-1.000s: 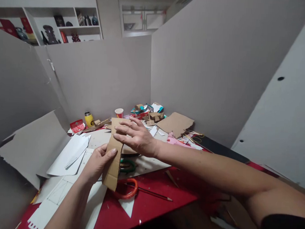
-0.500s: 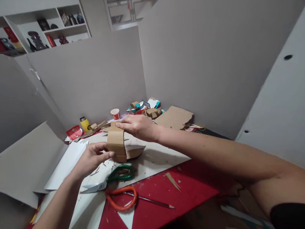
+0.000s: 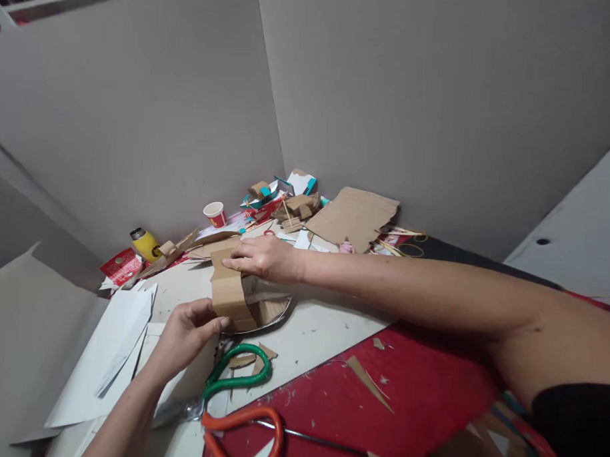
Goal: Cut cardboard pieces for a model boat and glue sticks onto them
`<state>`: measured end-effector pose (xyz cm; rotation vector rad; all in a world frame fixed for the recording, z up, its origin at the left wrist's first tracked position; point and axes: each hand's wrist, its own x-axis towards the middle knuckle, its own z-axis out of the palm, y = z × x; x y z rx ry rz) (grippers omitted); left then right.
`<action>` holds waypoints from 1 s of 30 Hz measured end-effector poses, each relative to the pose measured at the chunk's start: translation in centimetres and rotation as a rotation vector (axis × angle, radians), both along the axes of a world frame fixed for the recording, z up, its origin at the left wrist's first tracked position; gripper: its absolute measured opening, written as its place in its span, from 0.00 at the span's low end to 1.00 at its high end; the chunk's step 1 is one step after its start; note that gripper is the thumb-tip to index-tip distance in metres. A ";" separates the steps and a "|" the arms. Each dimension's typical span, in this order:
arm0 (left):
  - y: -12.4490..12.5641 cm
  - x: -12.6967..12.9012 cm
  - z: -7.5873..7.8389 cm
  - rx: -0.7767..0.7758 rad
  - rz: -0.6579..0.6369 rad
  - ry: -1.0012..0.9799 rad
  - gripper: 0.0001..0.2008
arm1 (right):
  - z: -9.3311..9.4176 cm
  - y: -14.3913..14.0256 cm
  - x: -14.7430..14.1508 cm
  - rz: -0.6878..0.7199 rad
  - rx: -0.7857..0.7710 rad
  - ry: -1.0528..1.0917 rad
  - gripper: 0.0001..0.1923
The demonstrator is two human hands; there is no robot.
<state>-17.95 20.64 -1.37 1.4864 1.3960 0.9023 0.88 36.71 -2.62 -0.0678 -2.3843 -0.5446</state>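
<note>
the left hand (image 3: 184, 334) pinches the near end of a bent cardboard strip (image 3: 227, 292), thumb on its face and fingers curled behind, so how many fingers grip it is hidden. the right hand (image 3: 261, 258) lies flat, palm down, pressing the far end of the same strip; its fingertips reach past the strip's left edge. the strip arches between the two hands, over a round piece (image 3: 267, 310) with a thin metal-looking rim and a brown inside; the strip and the right wrist cover much of it, so what it is cannot be told. all this sits on a white board (image 3: 322, 322) near the middle of the red table (image 3: 419, 399).

just near of the left hand lie green-handled scissors (image 3: 234, 376), their blades partly under the left wrist. nearer still are orange-handled scissors (image 3: 242, 429), cut off by the bottom edge, with a pencil (image 3: 322, 444) running right from them. a cardboard sliver (image 3: 369, 384) lies on the red surface to the right.

to the left are loose white sheets (image 3: 105, 355). far left stand a yellow bottle (image 3: 145, 244) and a red packet (image 3: 118, 267); a paper cup (image 3: 215, 214) stands further right. at the far corner a heap of small boxes and scraps (image 3: 283, 198) is too jumbled to sort out, beside a large cardboard sheet (image 3: 353, 217).
</note>
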 end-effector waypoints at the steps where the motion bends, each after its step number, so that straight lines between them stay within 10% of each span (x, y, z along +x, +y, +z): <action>1: 0.1 0.0 -0.1 0.005 0.009 0.005 0.08 | -0.2 0.2 -0.1 0.004 -0.006 0.007 0.15; 30: -0.3 0.2 -0.7 0.103 0.025 0.277 0.06 | -2.8 0.5 0.2 -0.015 0.014 0.010 0.14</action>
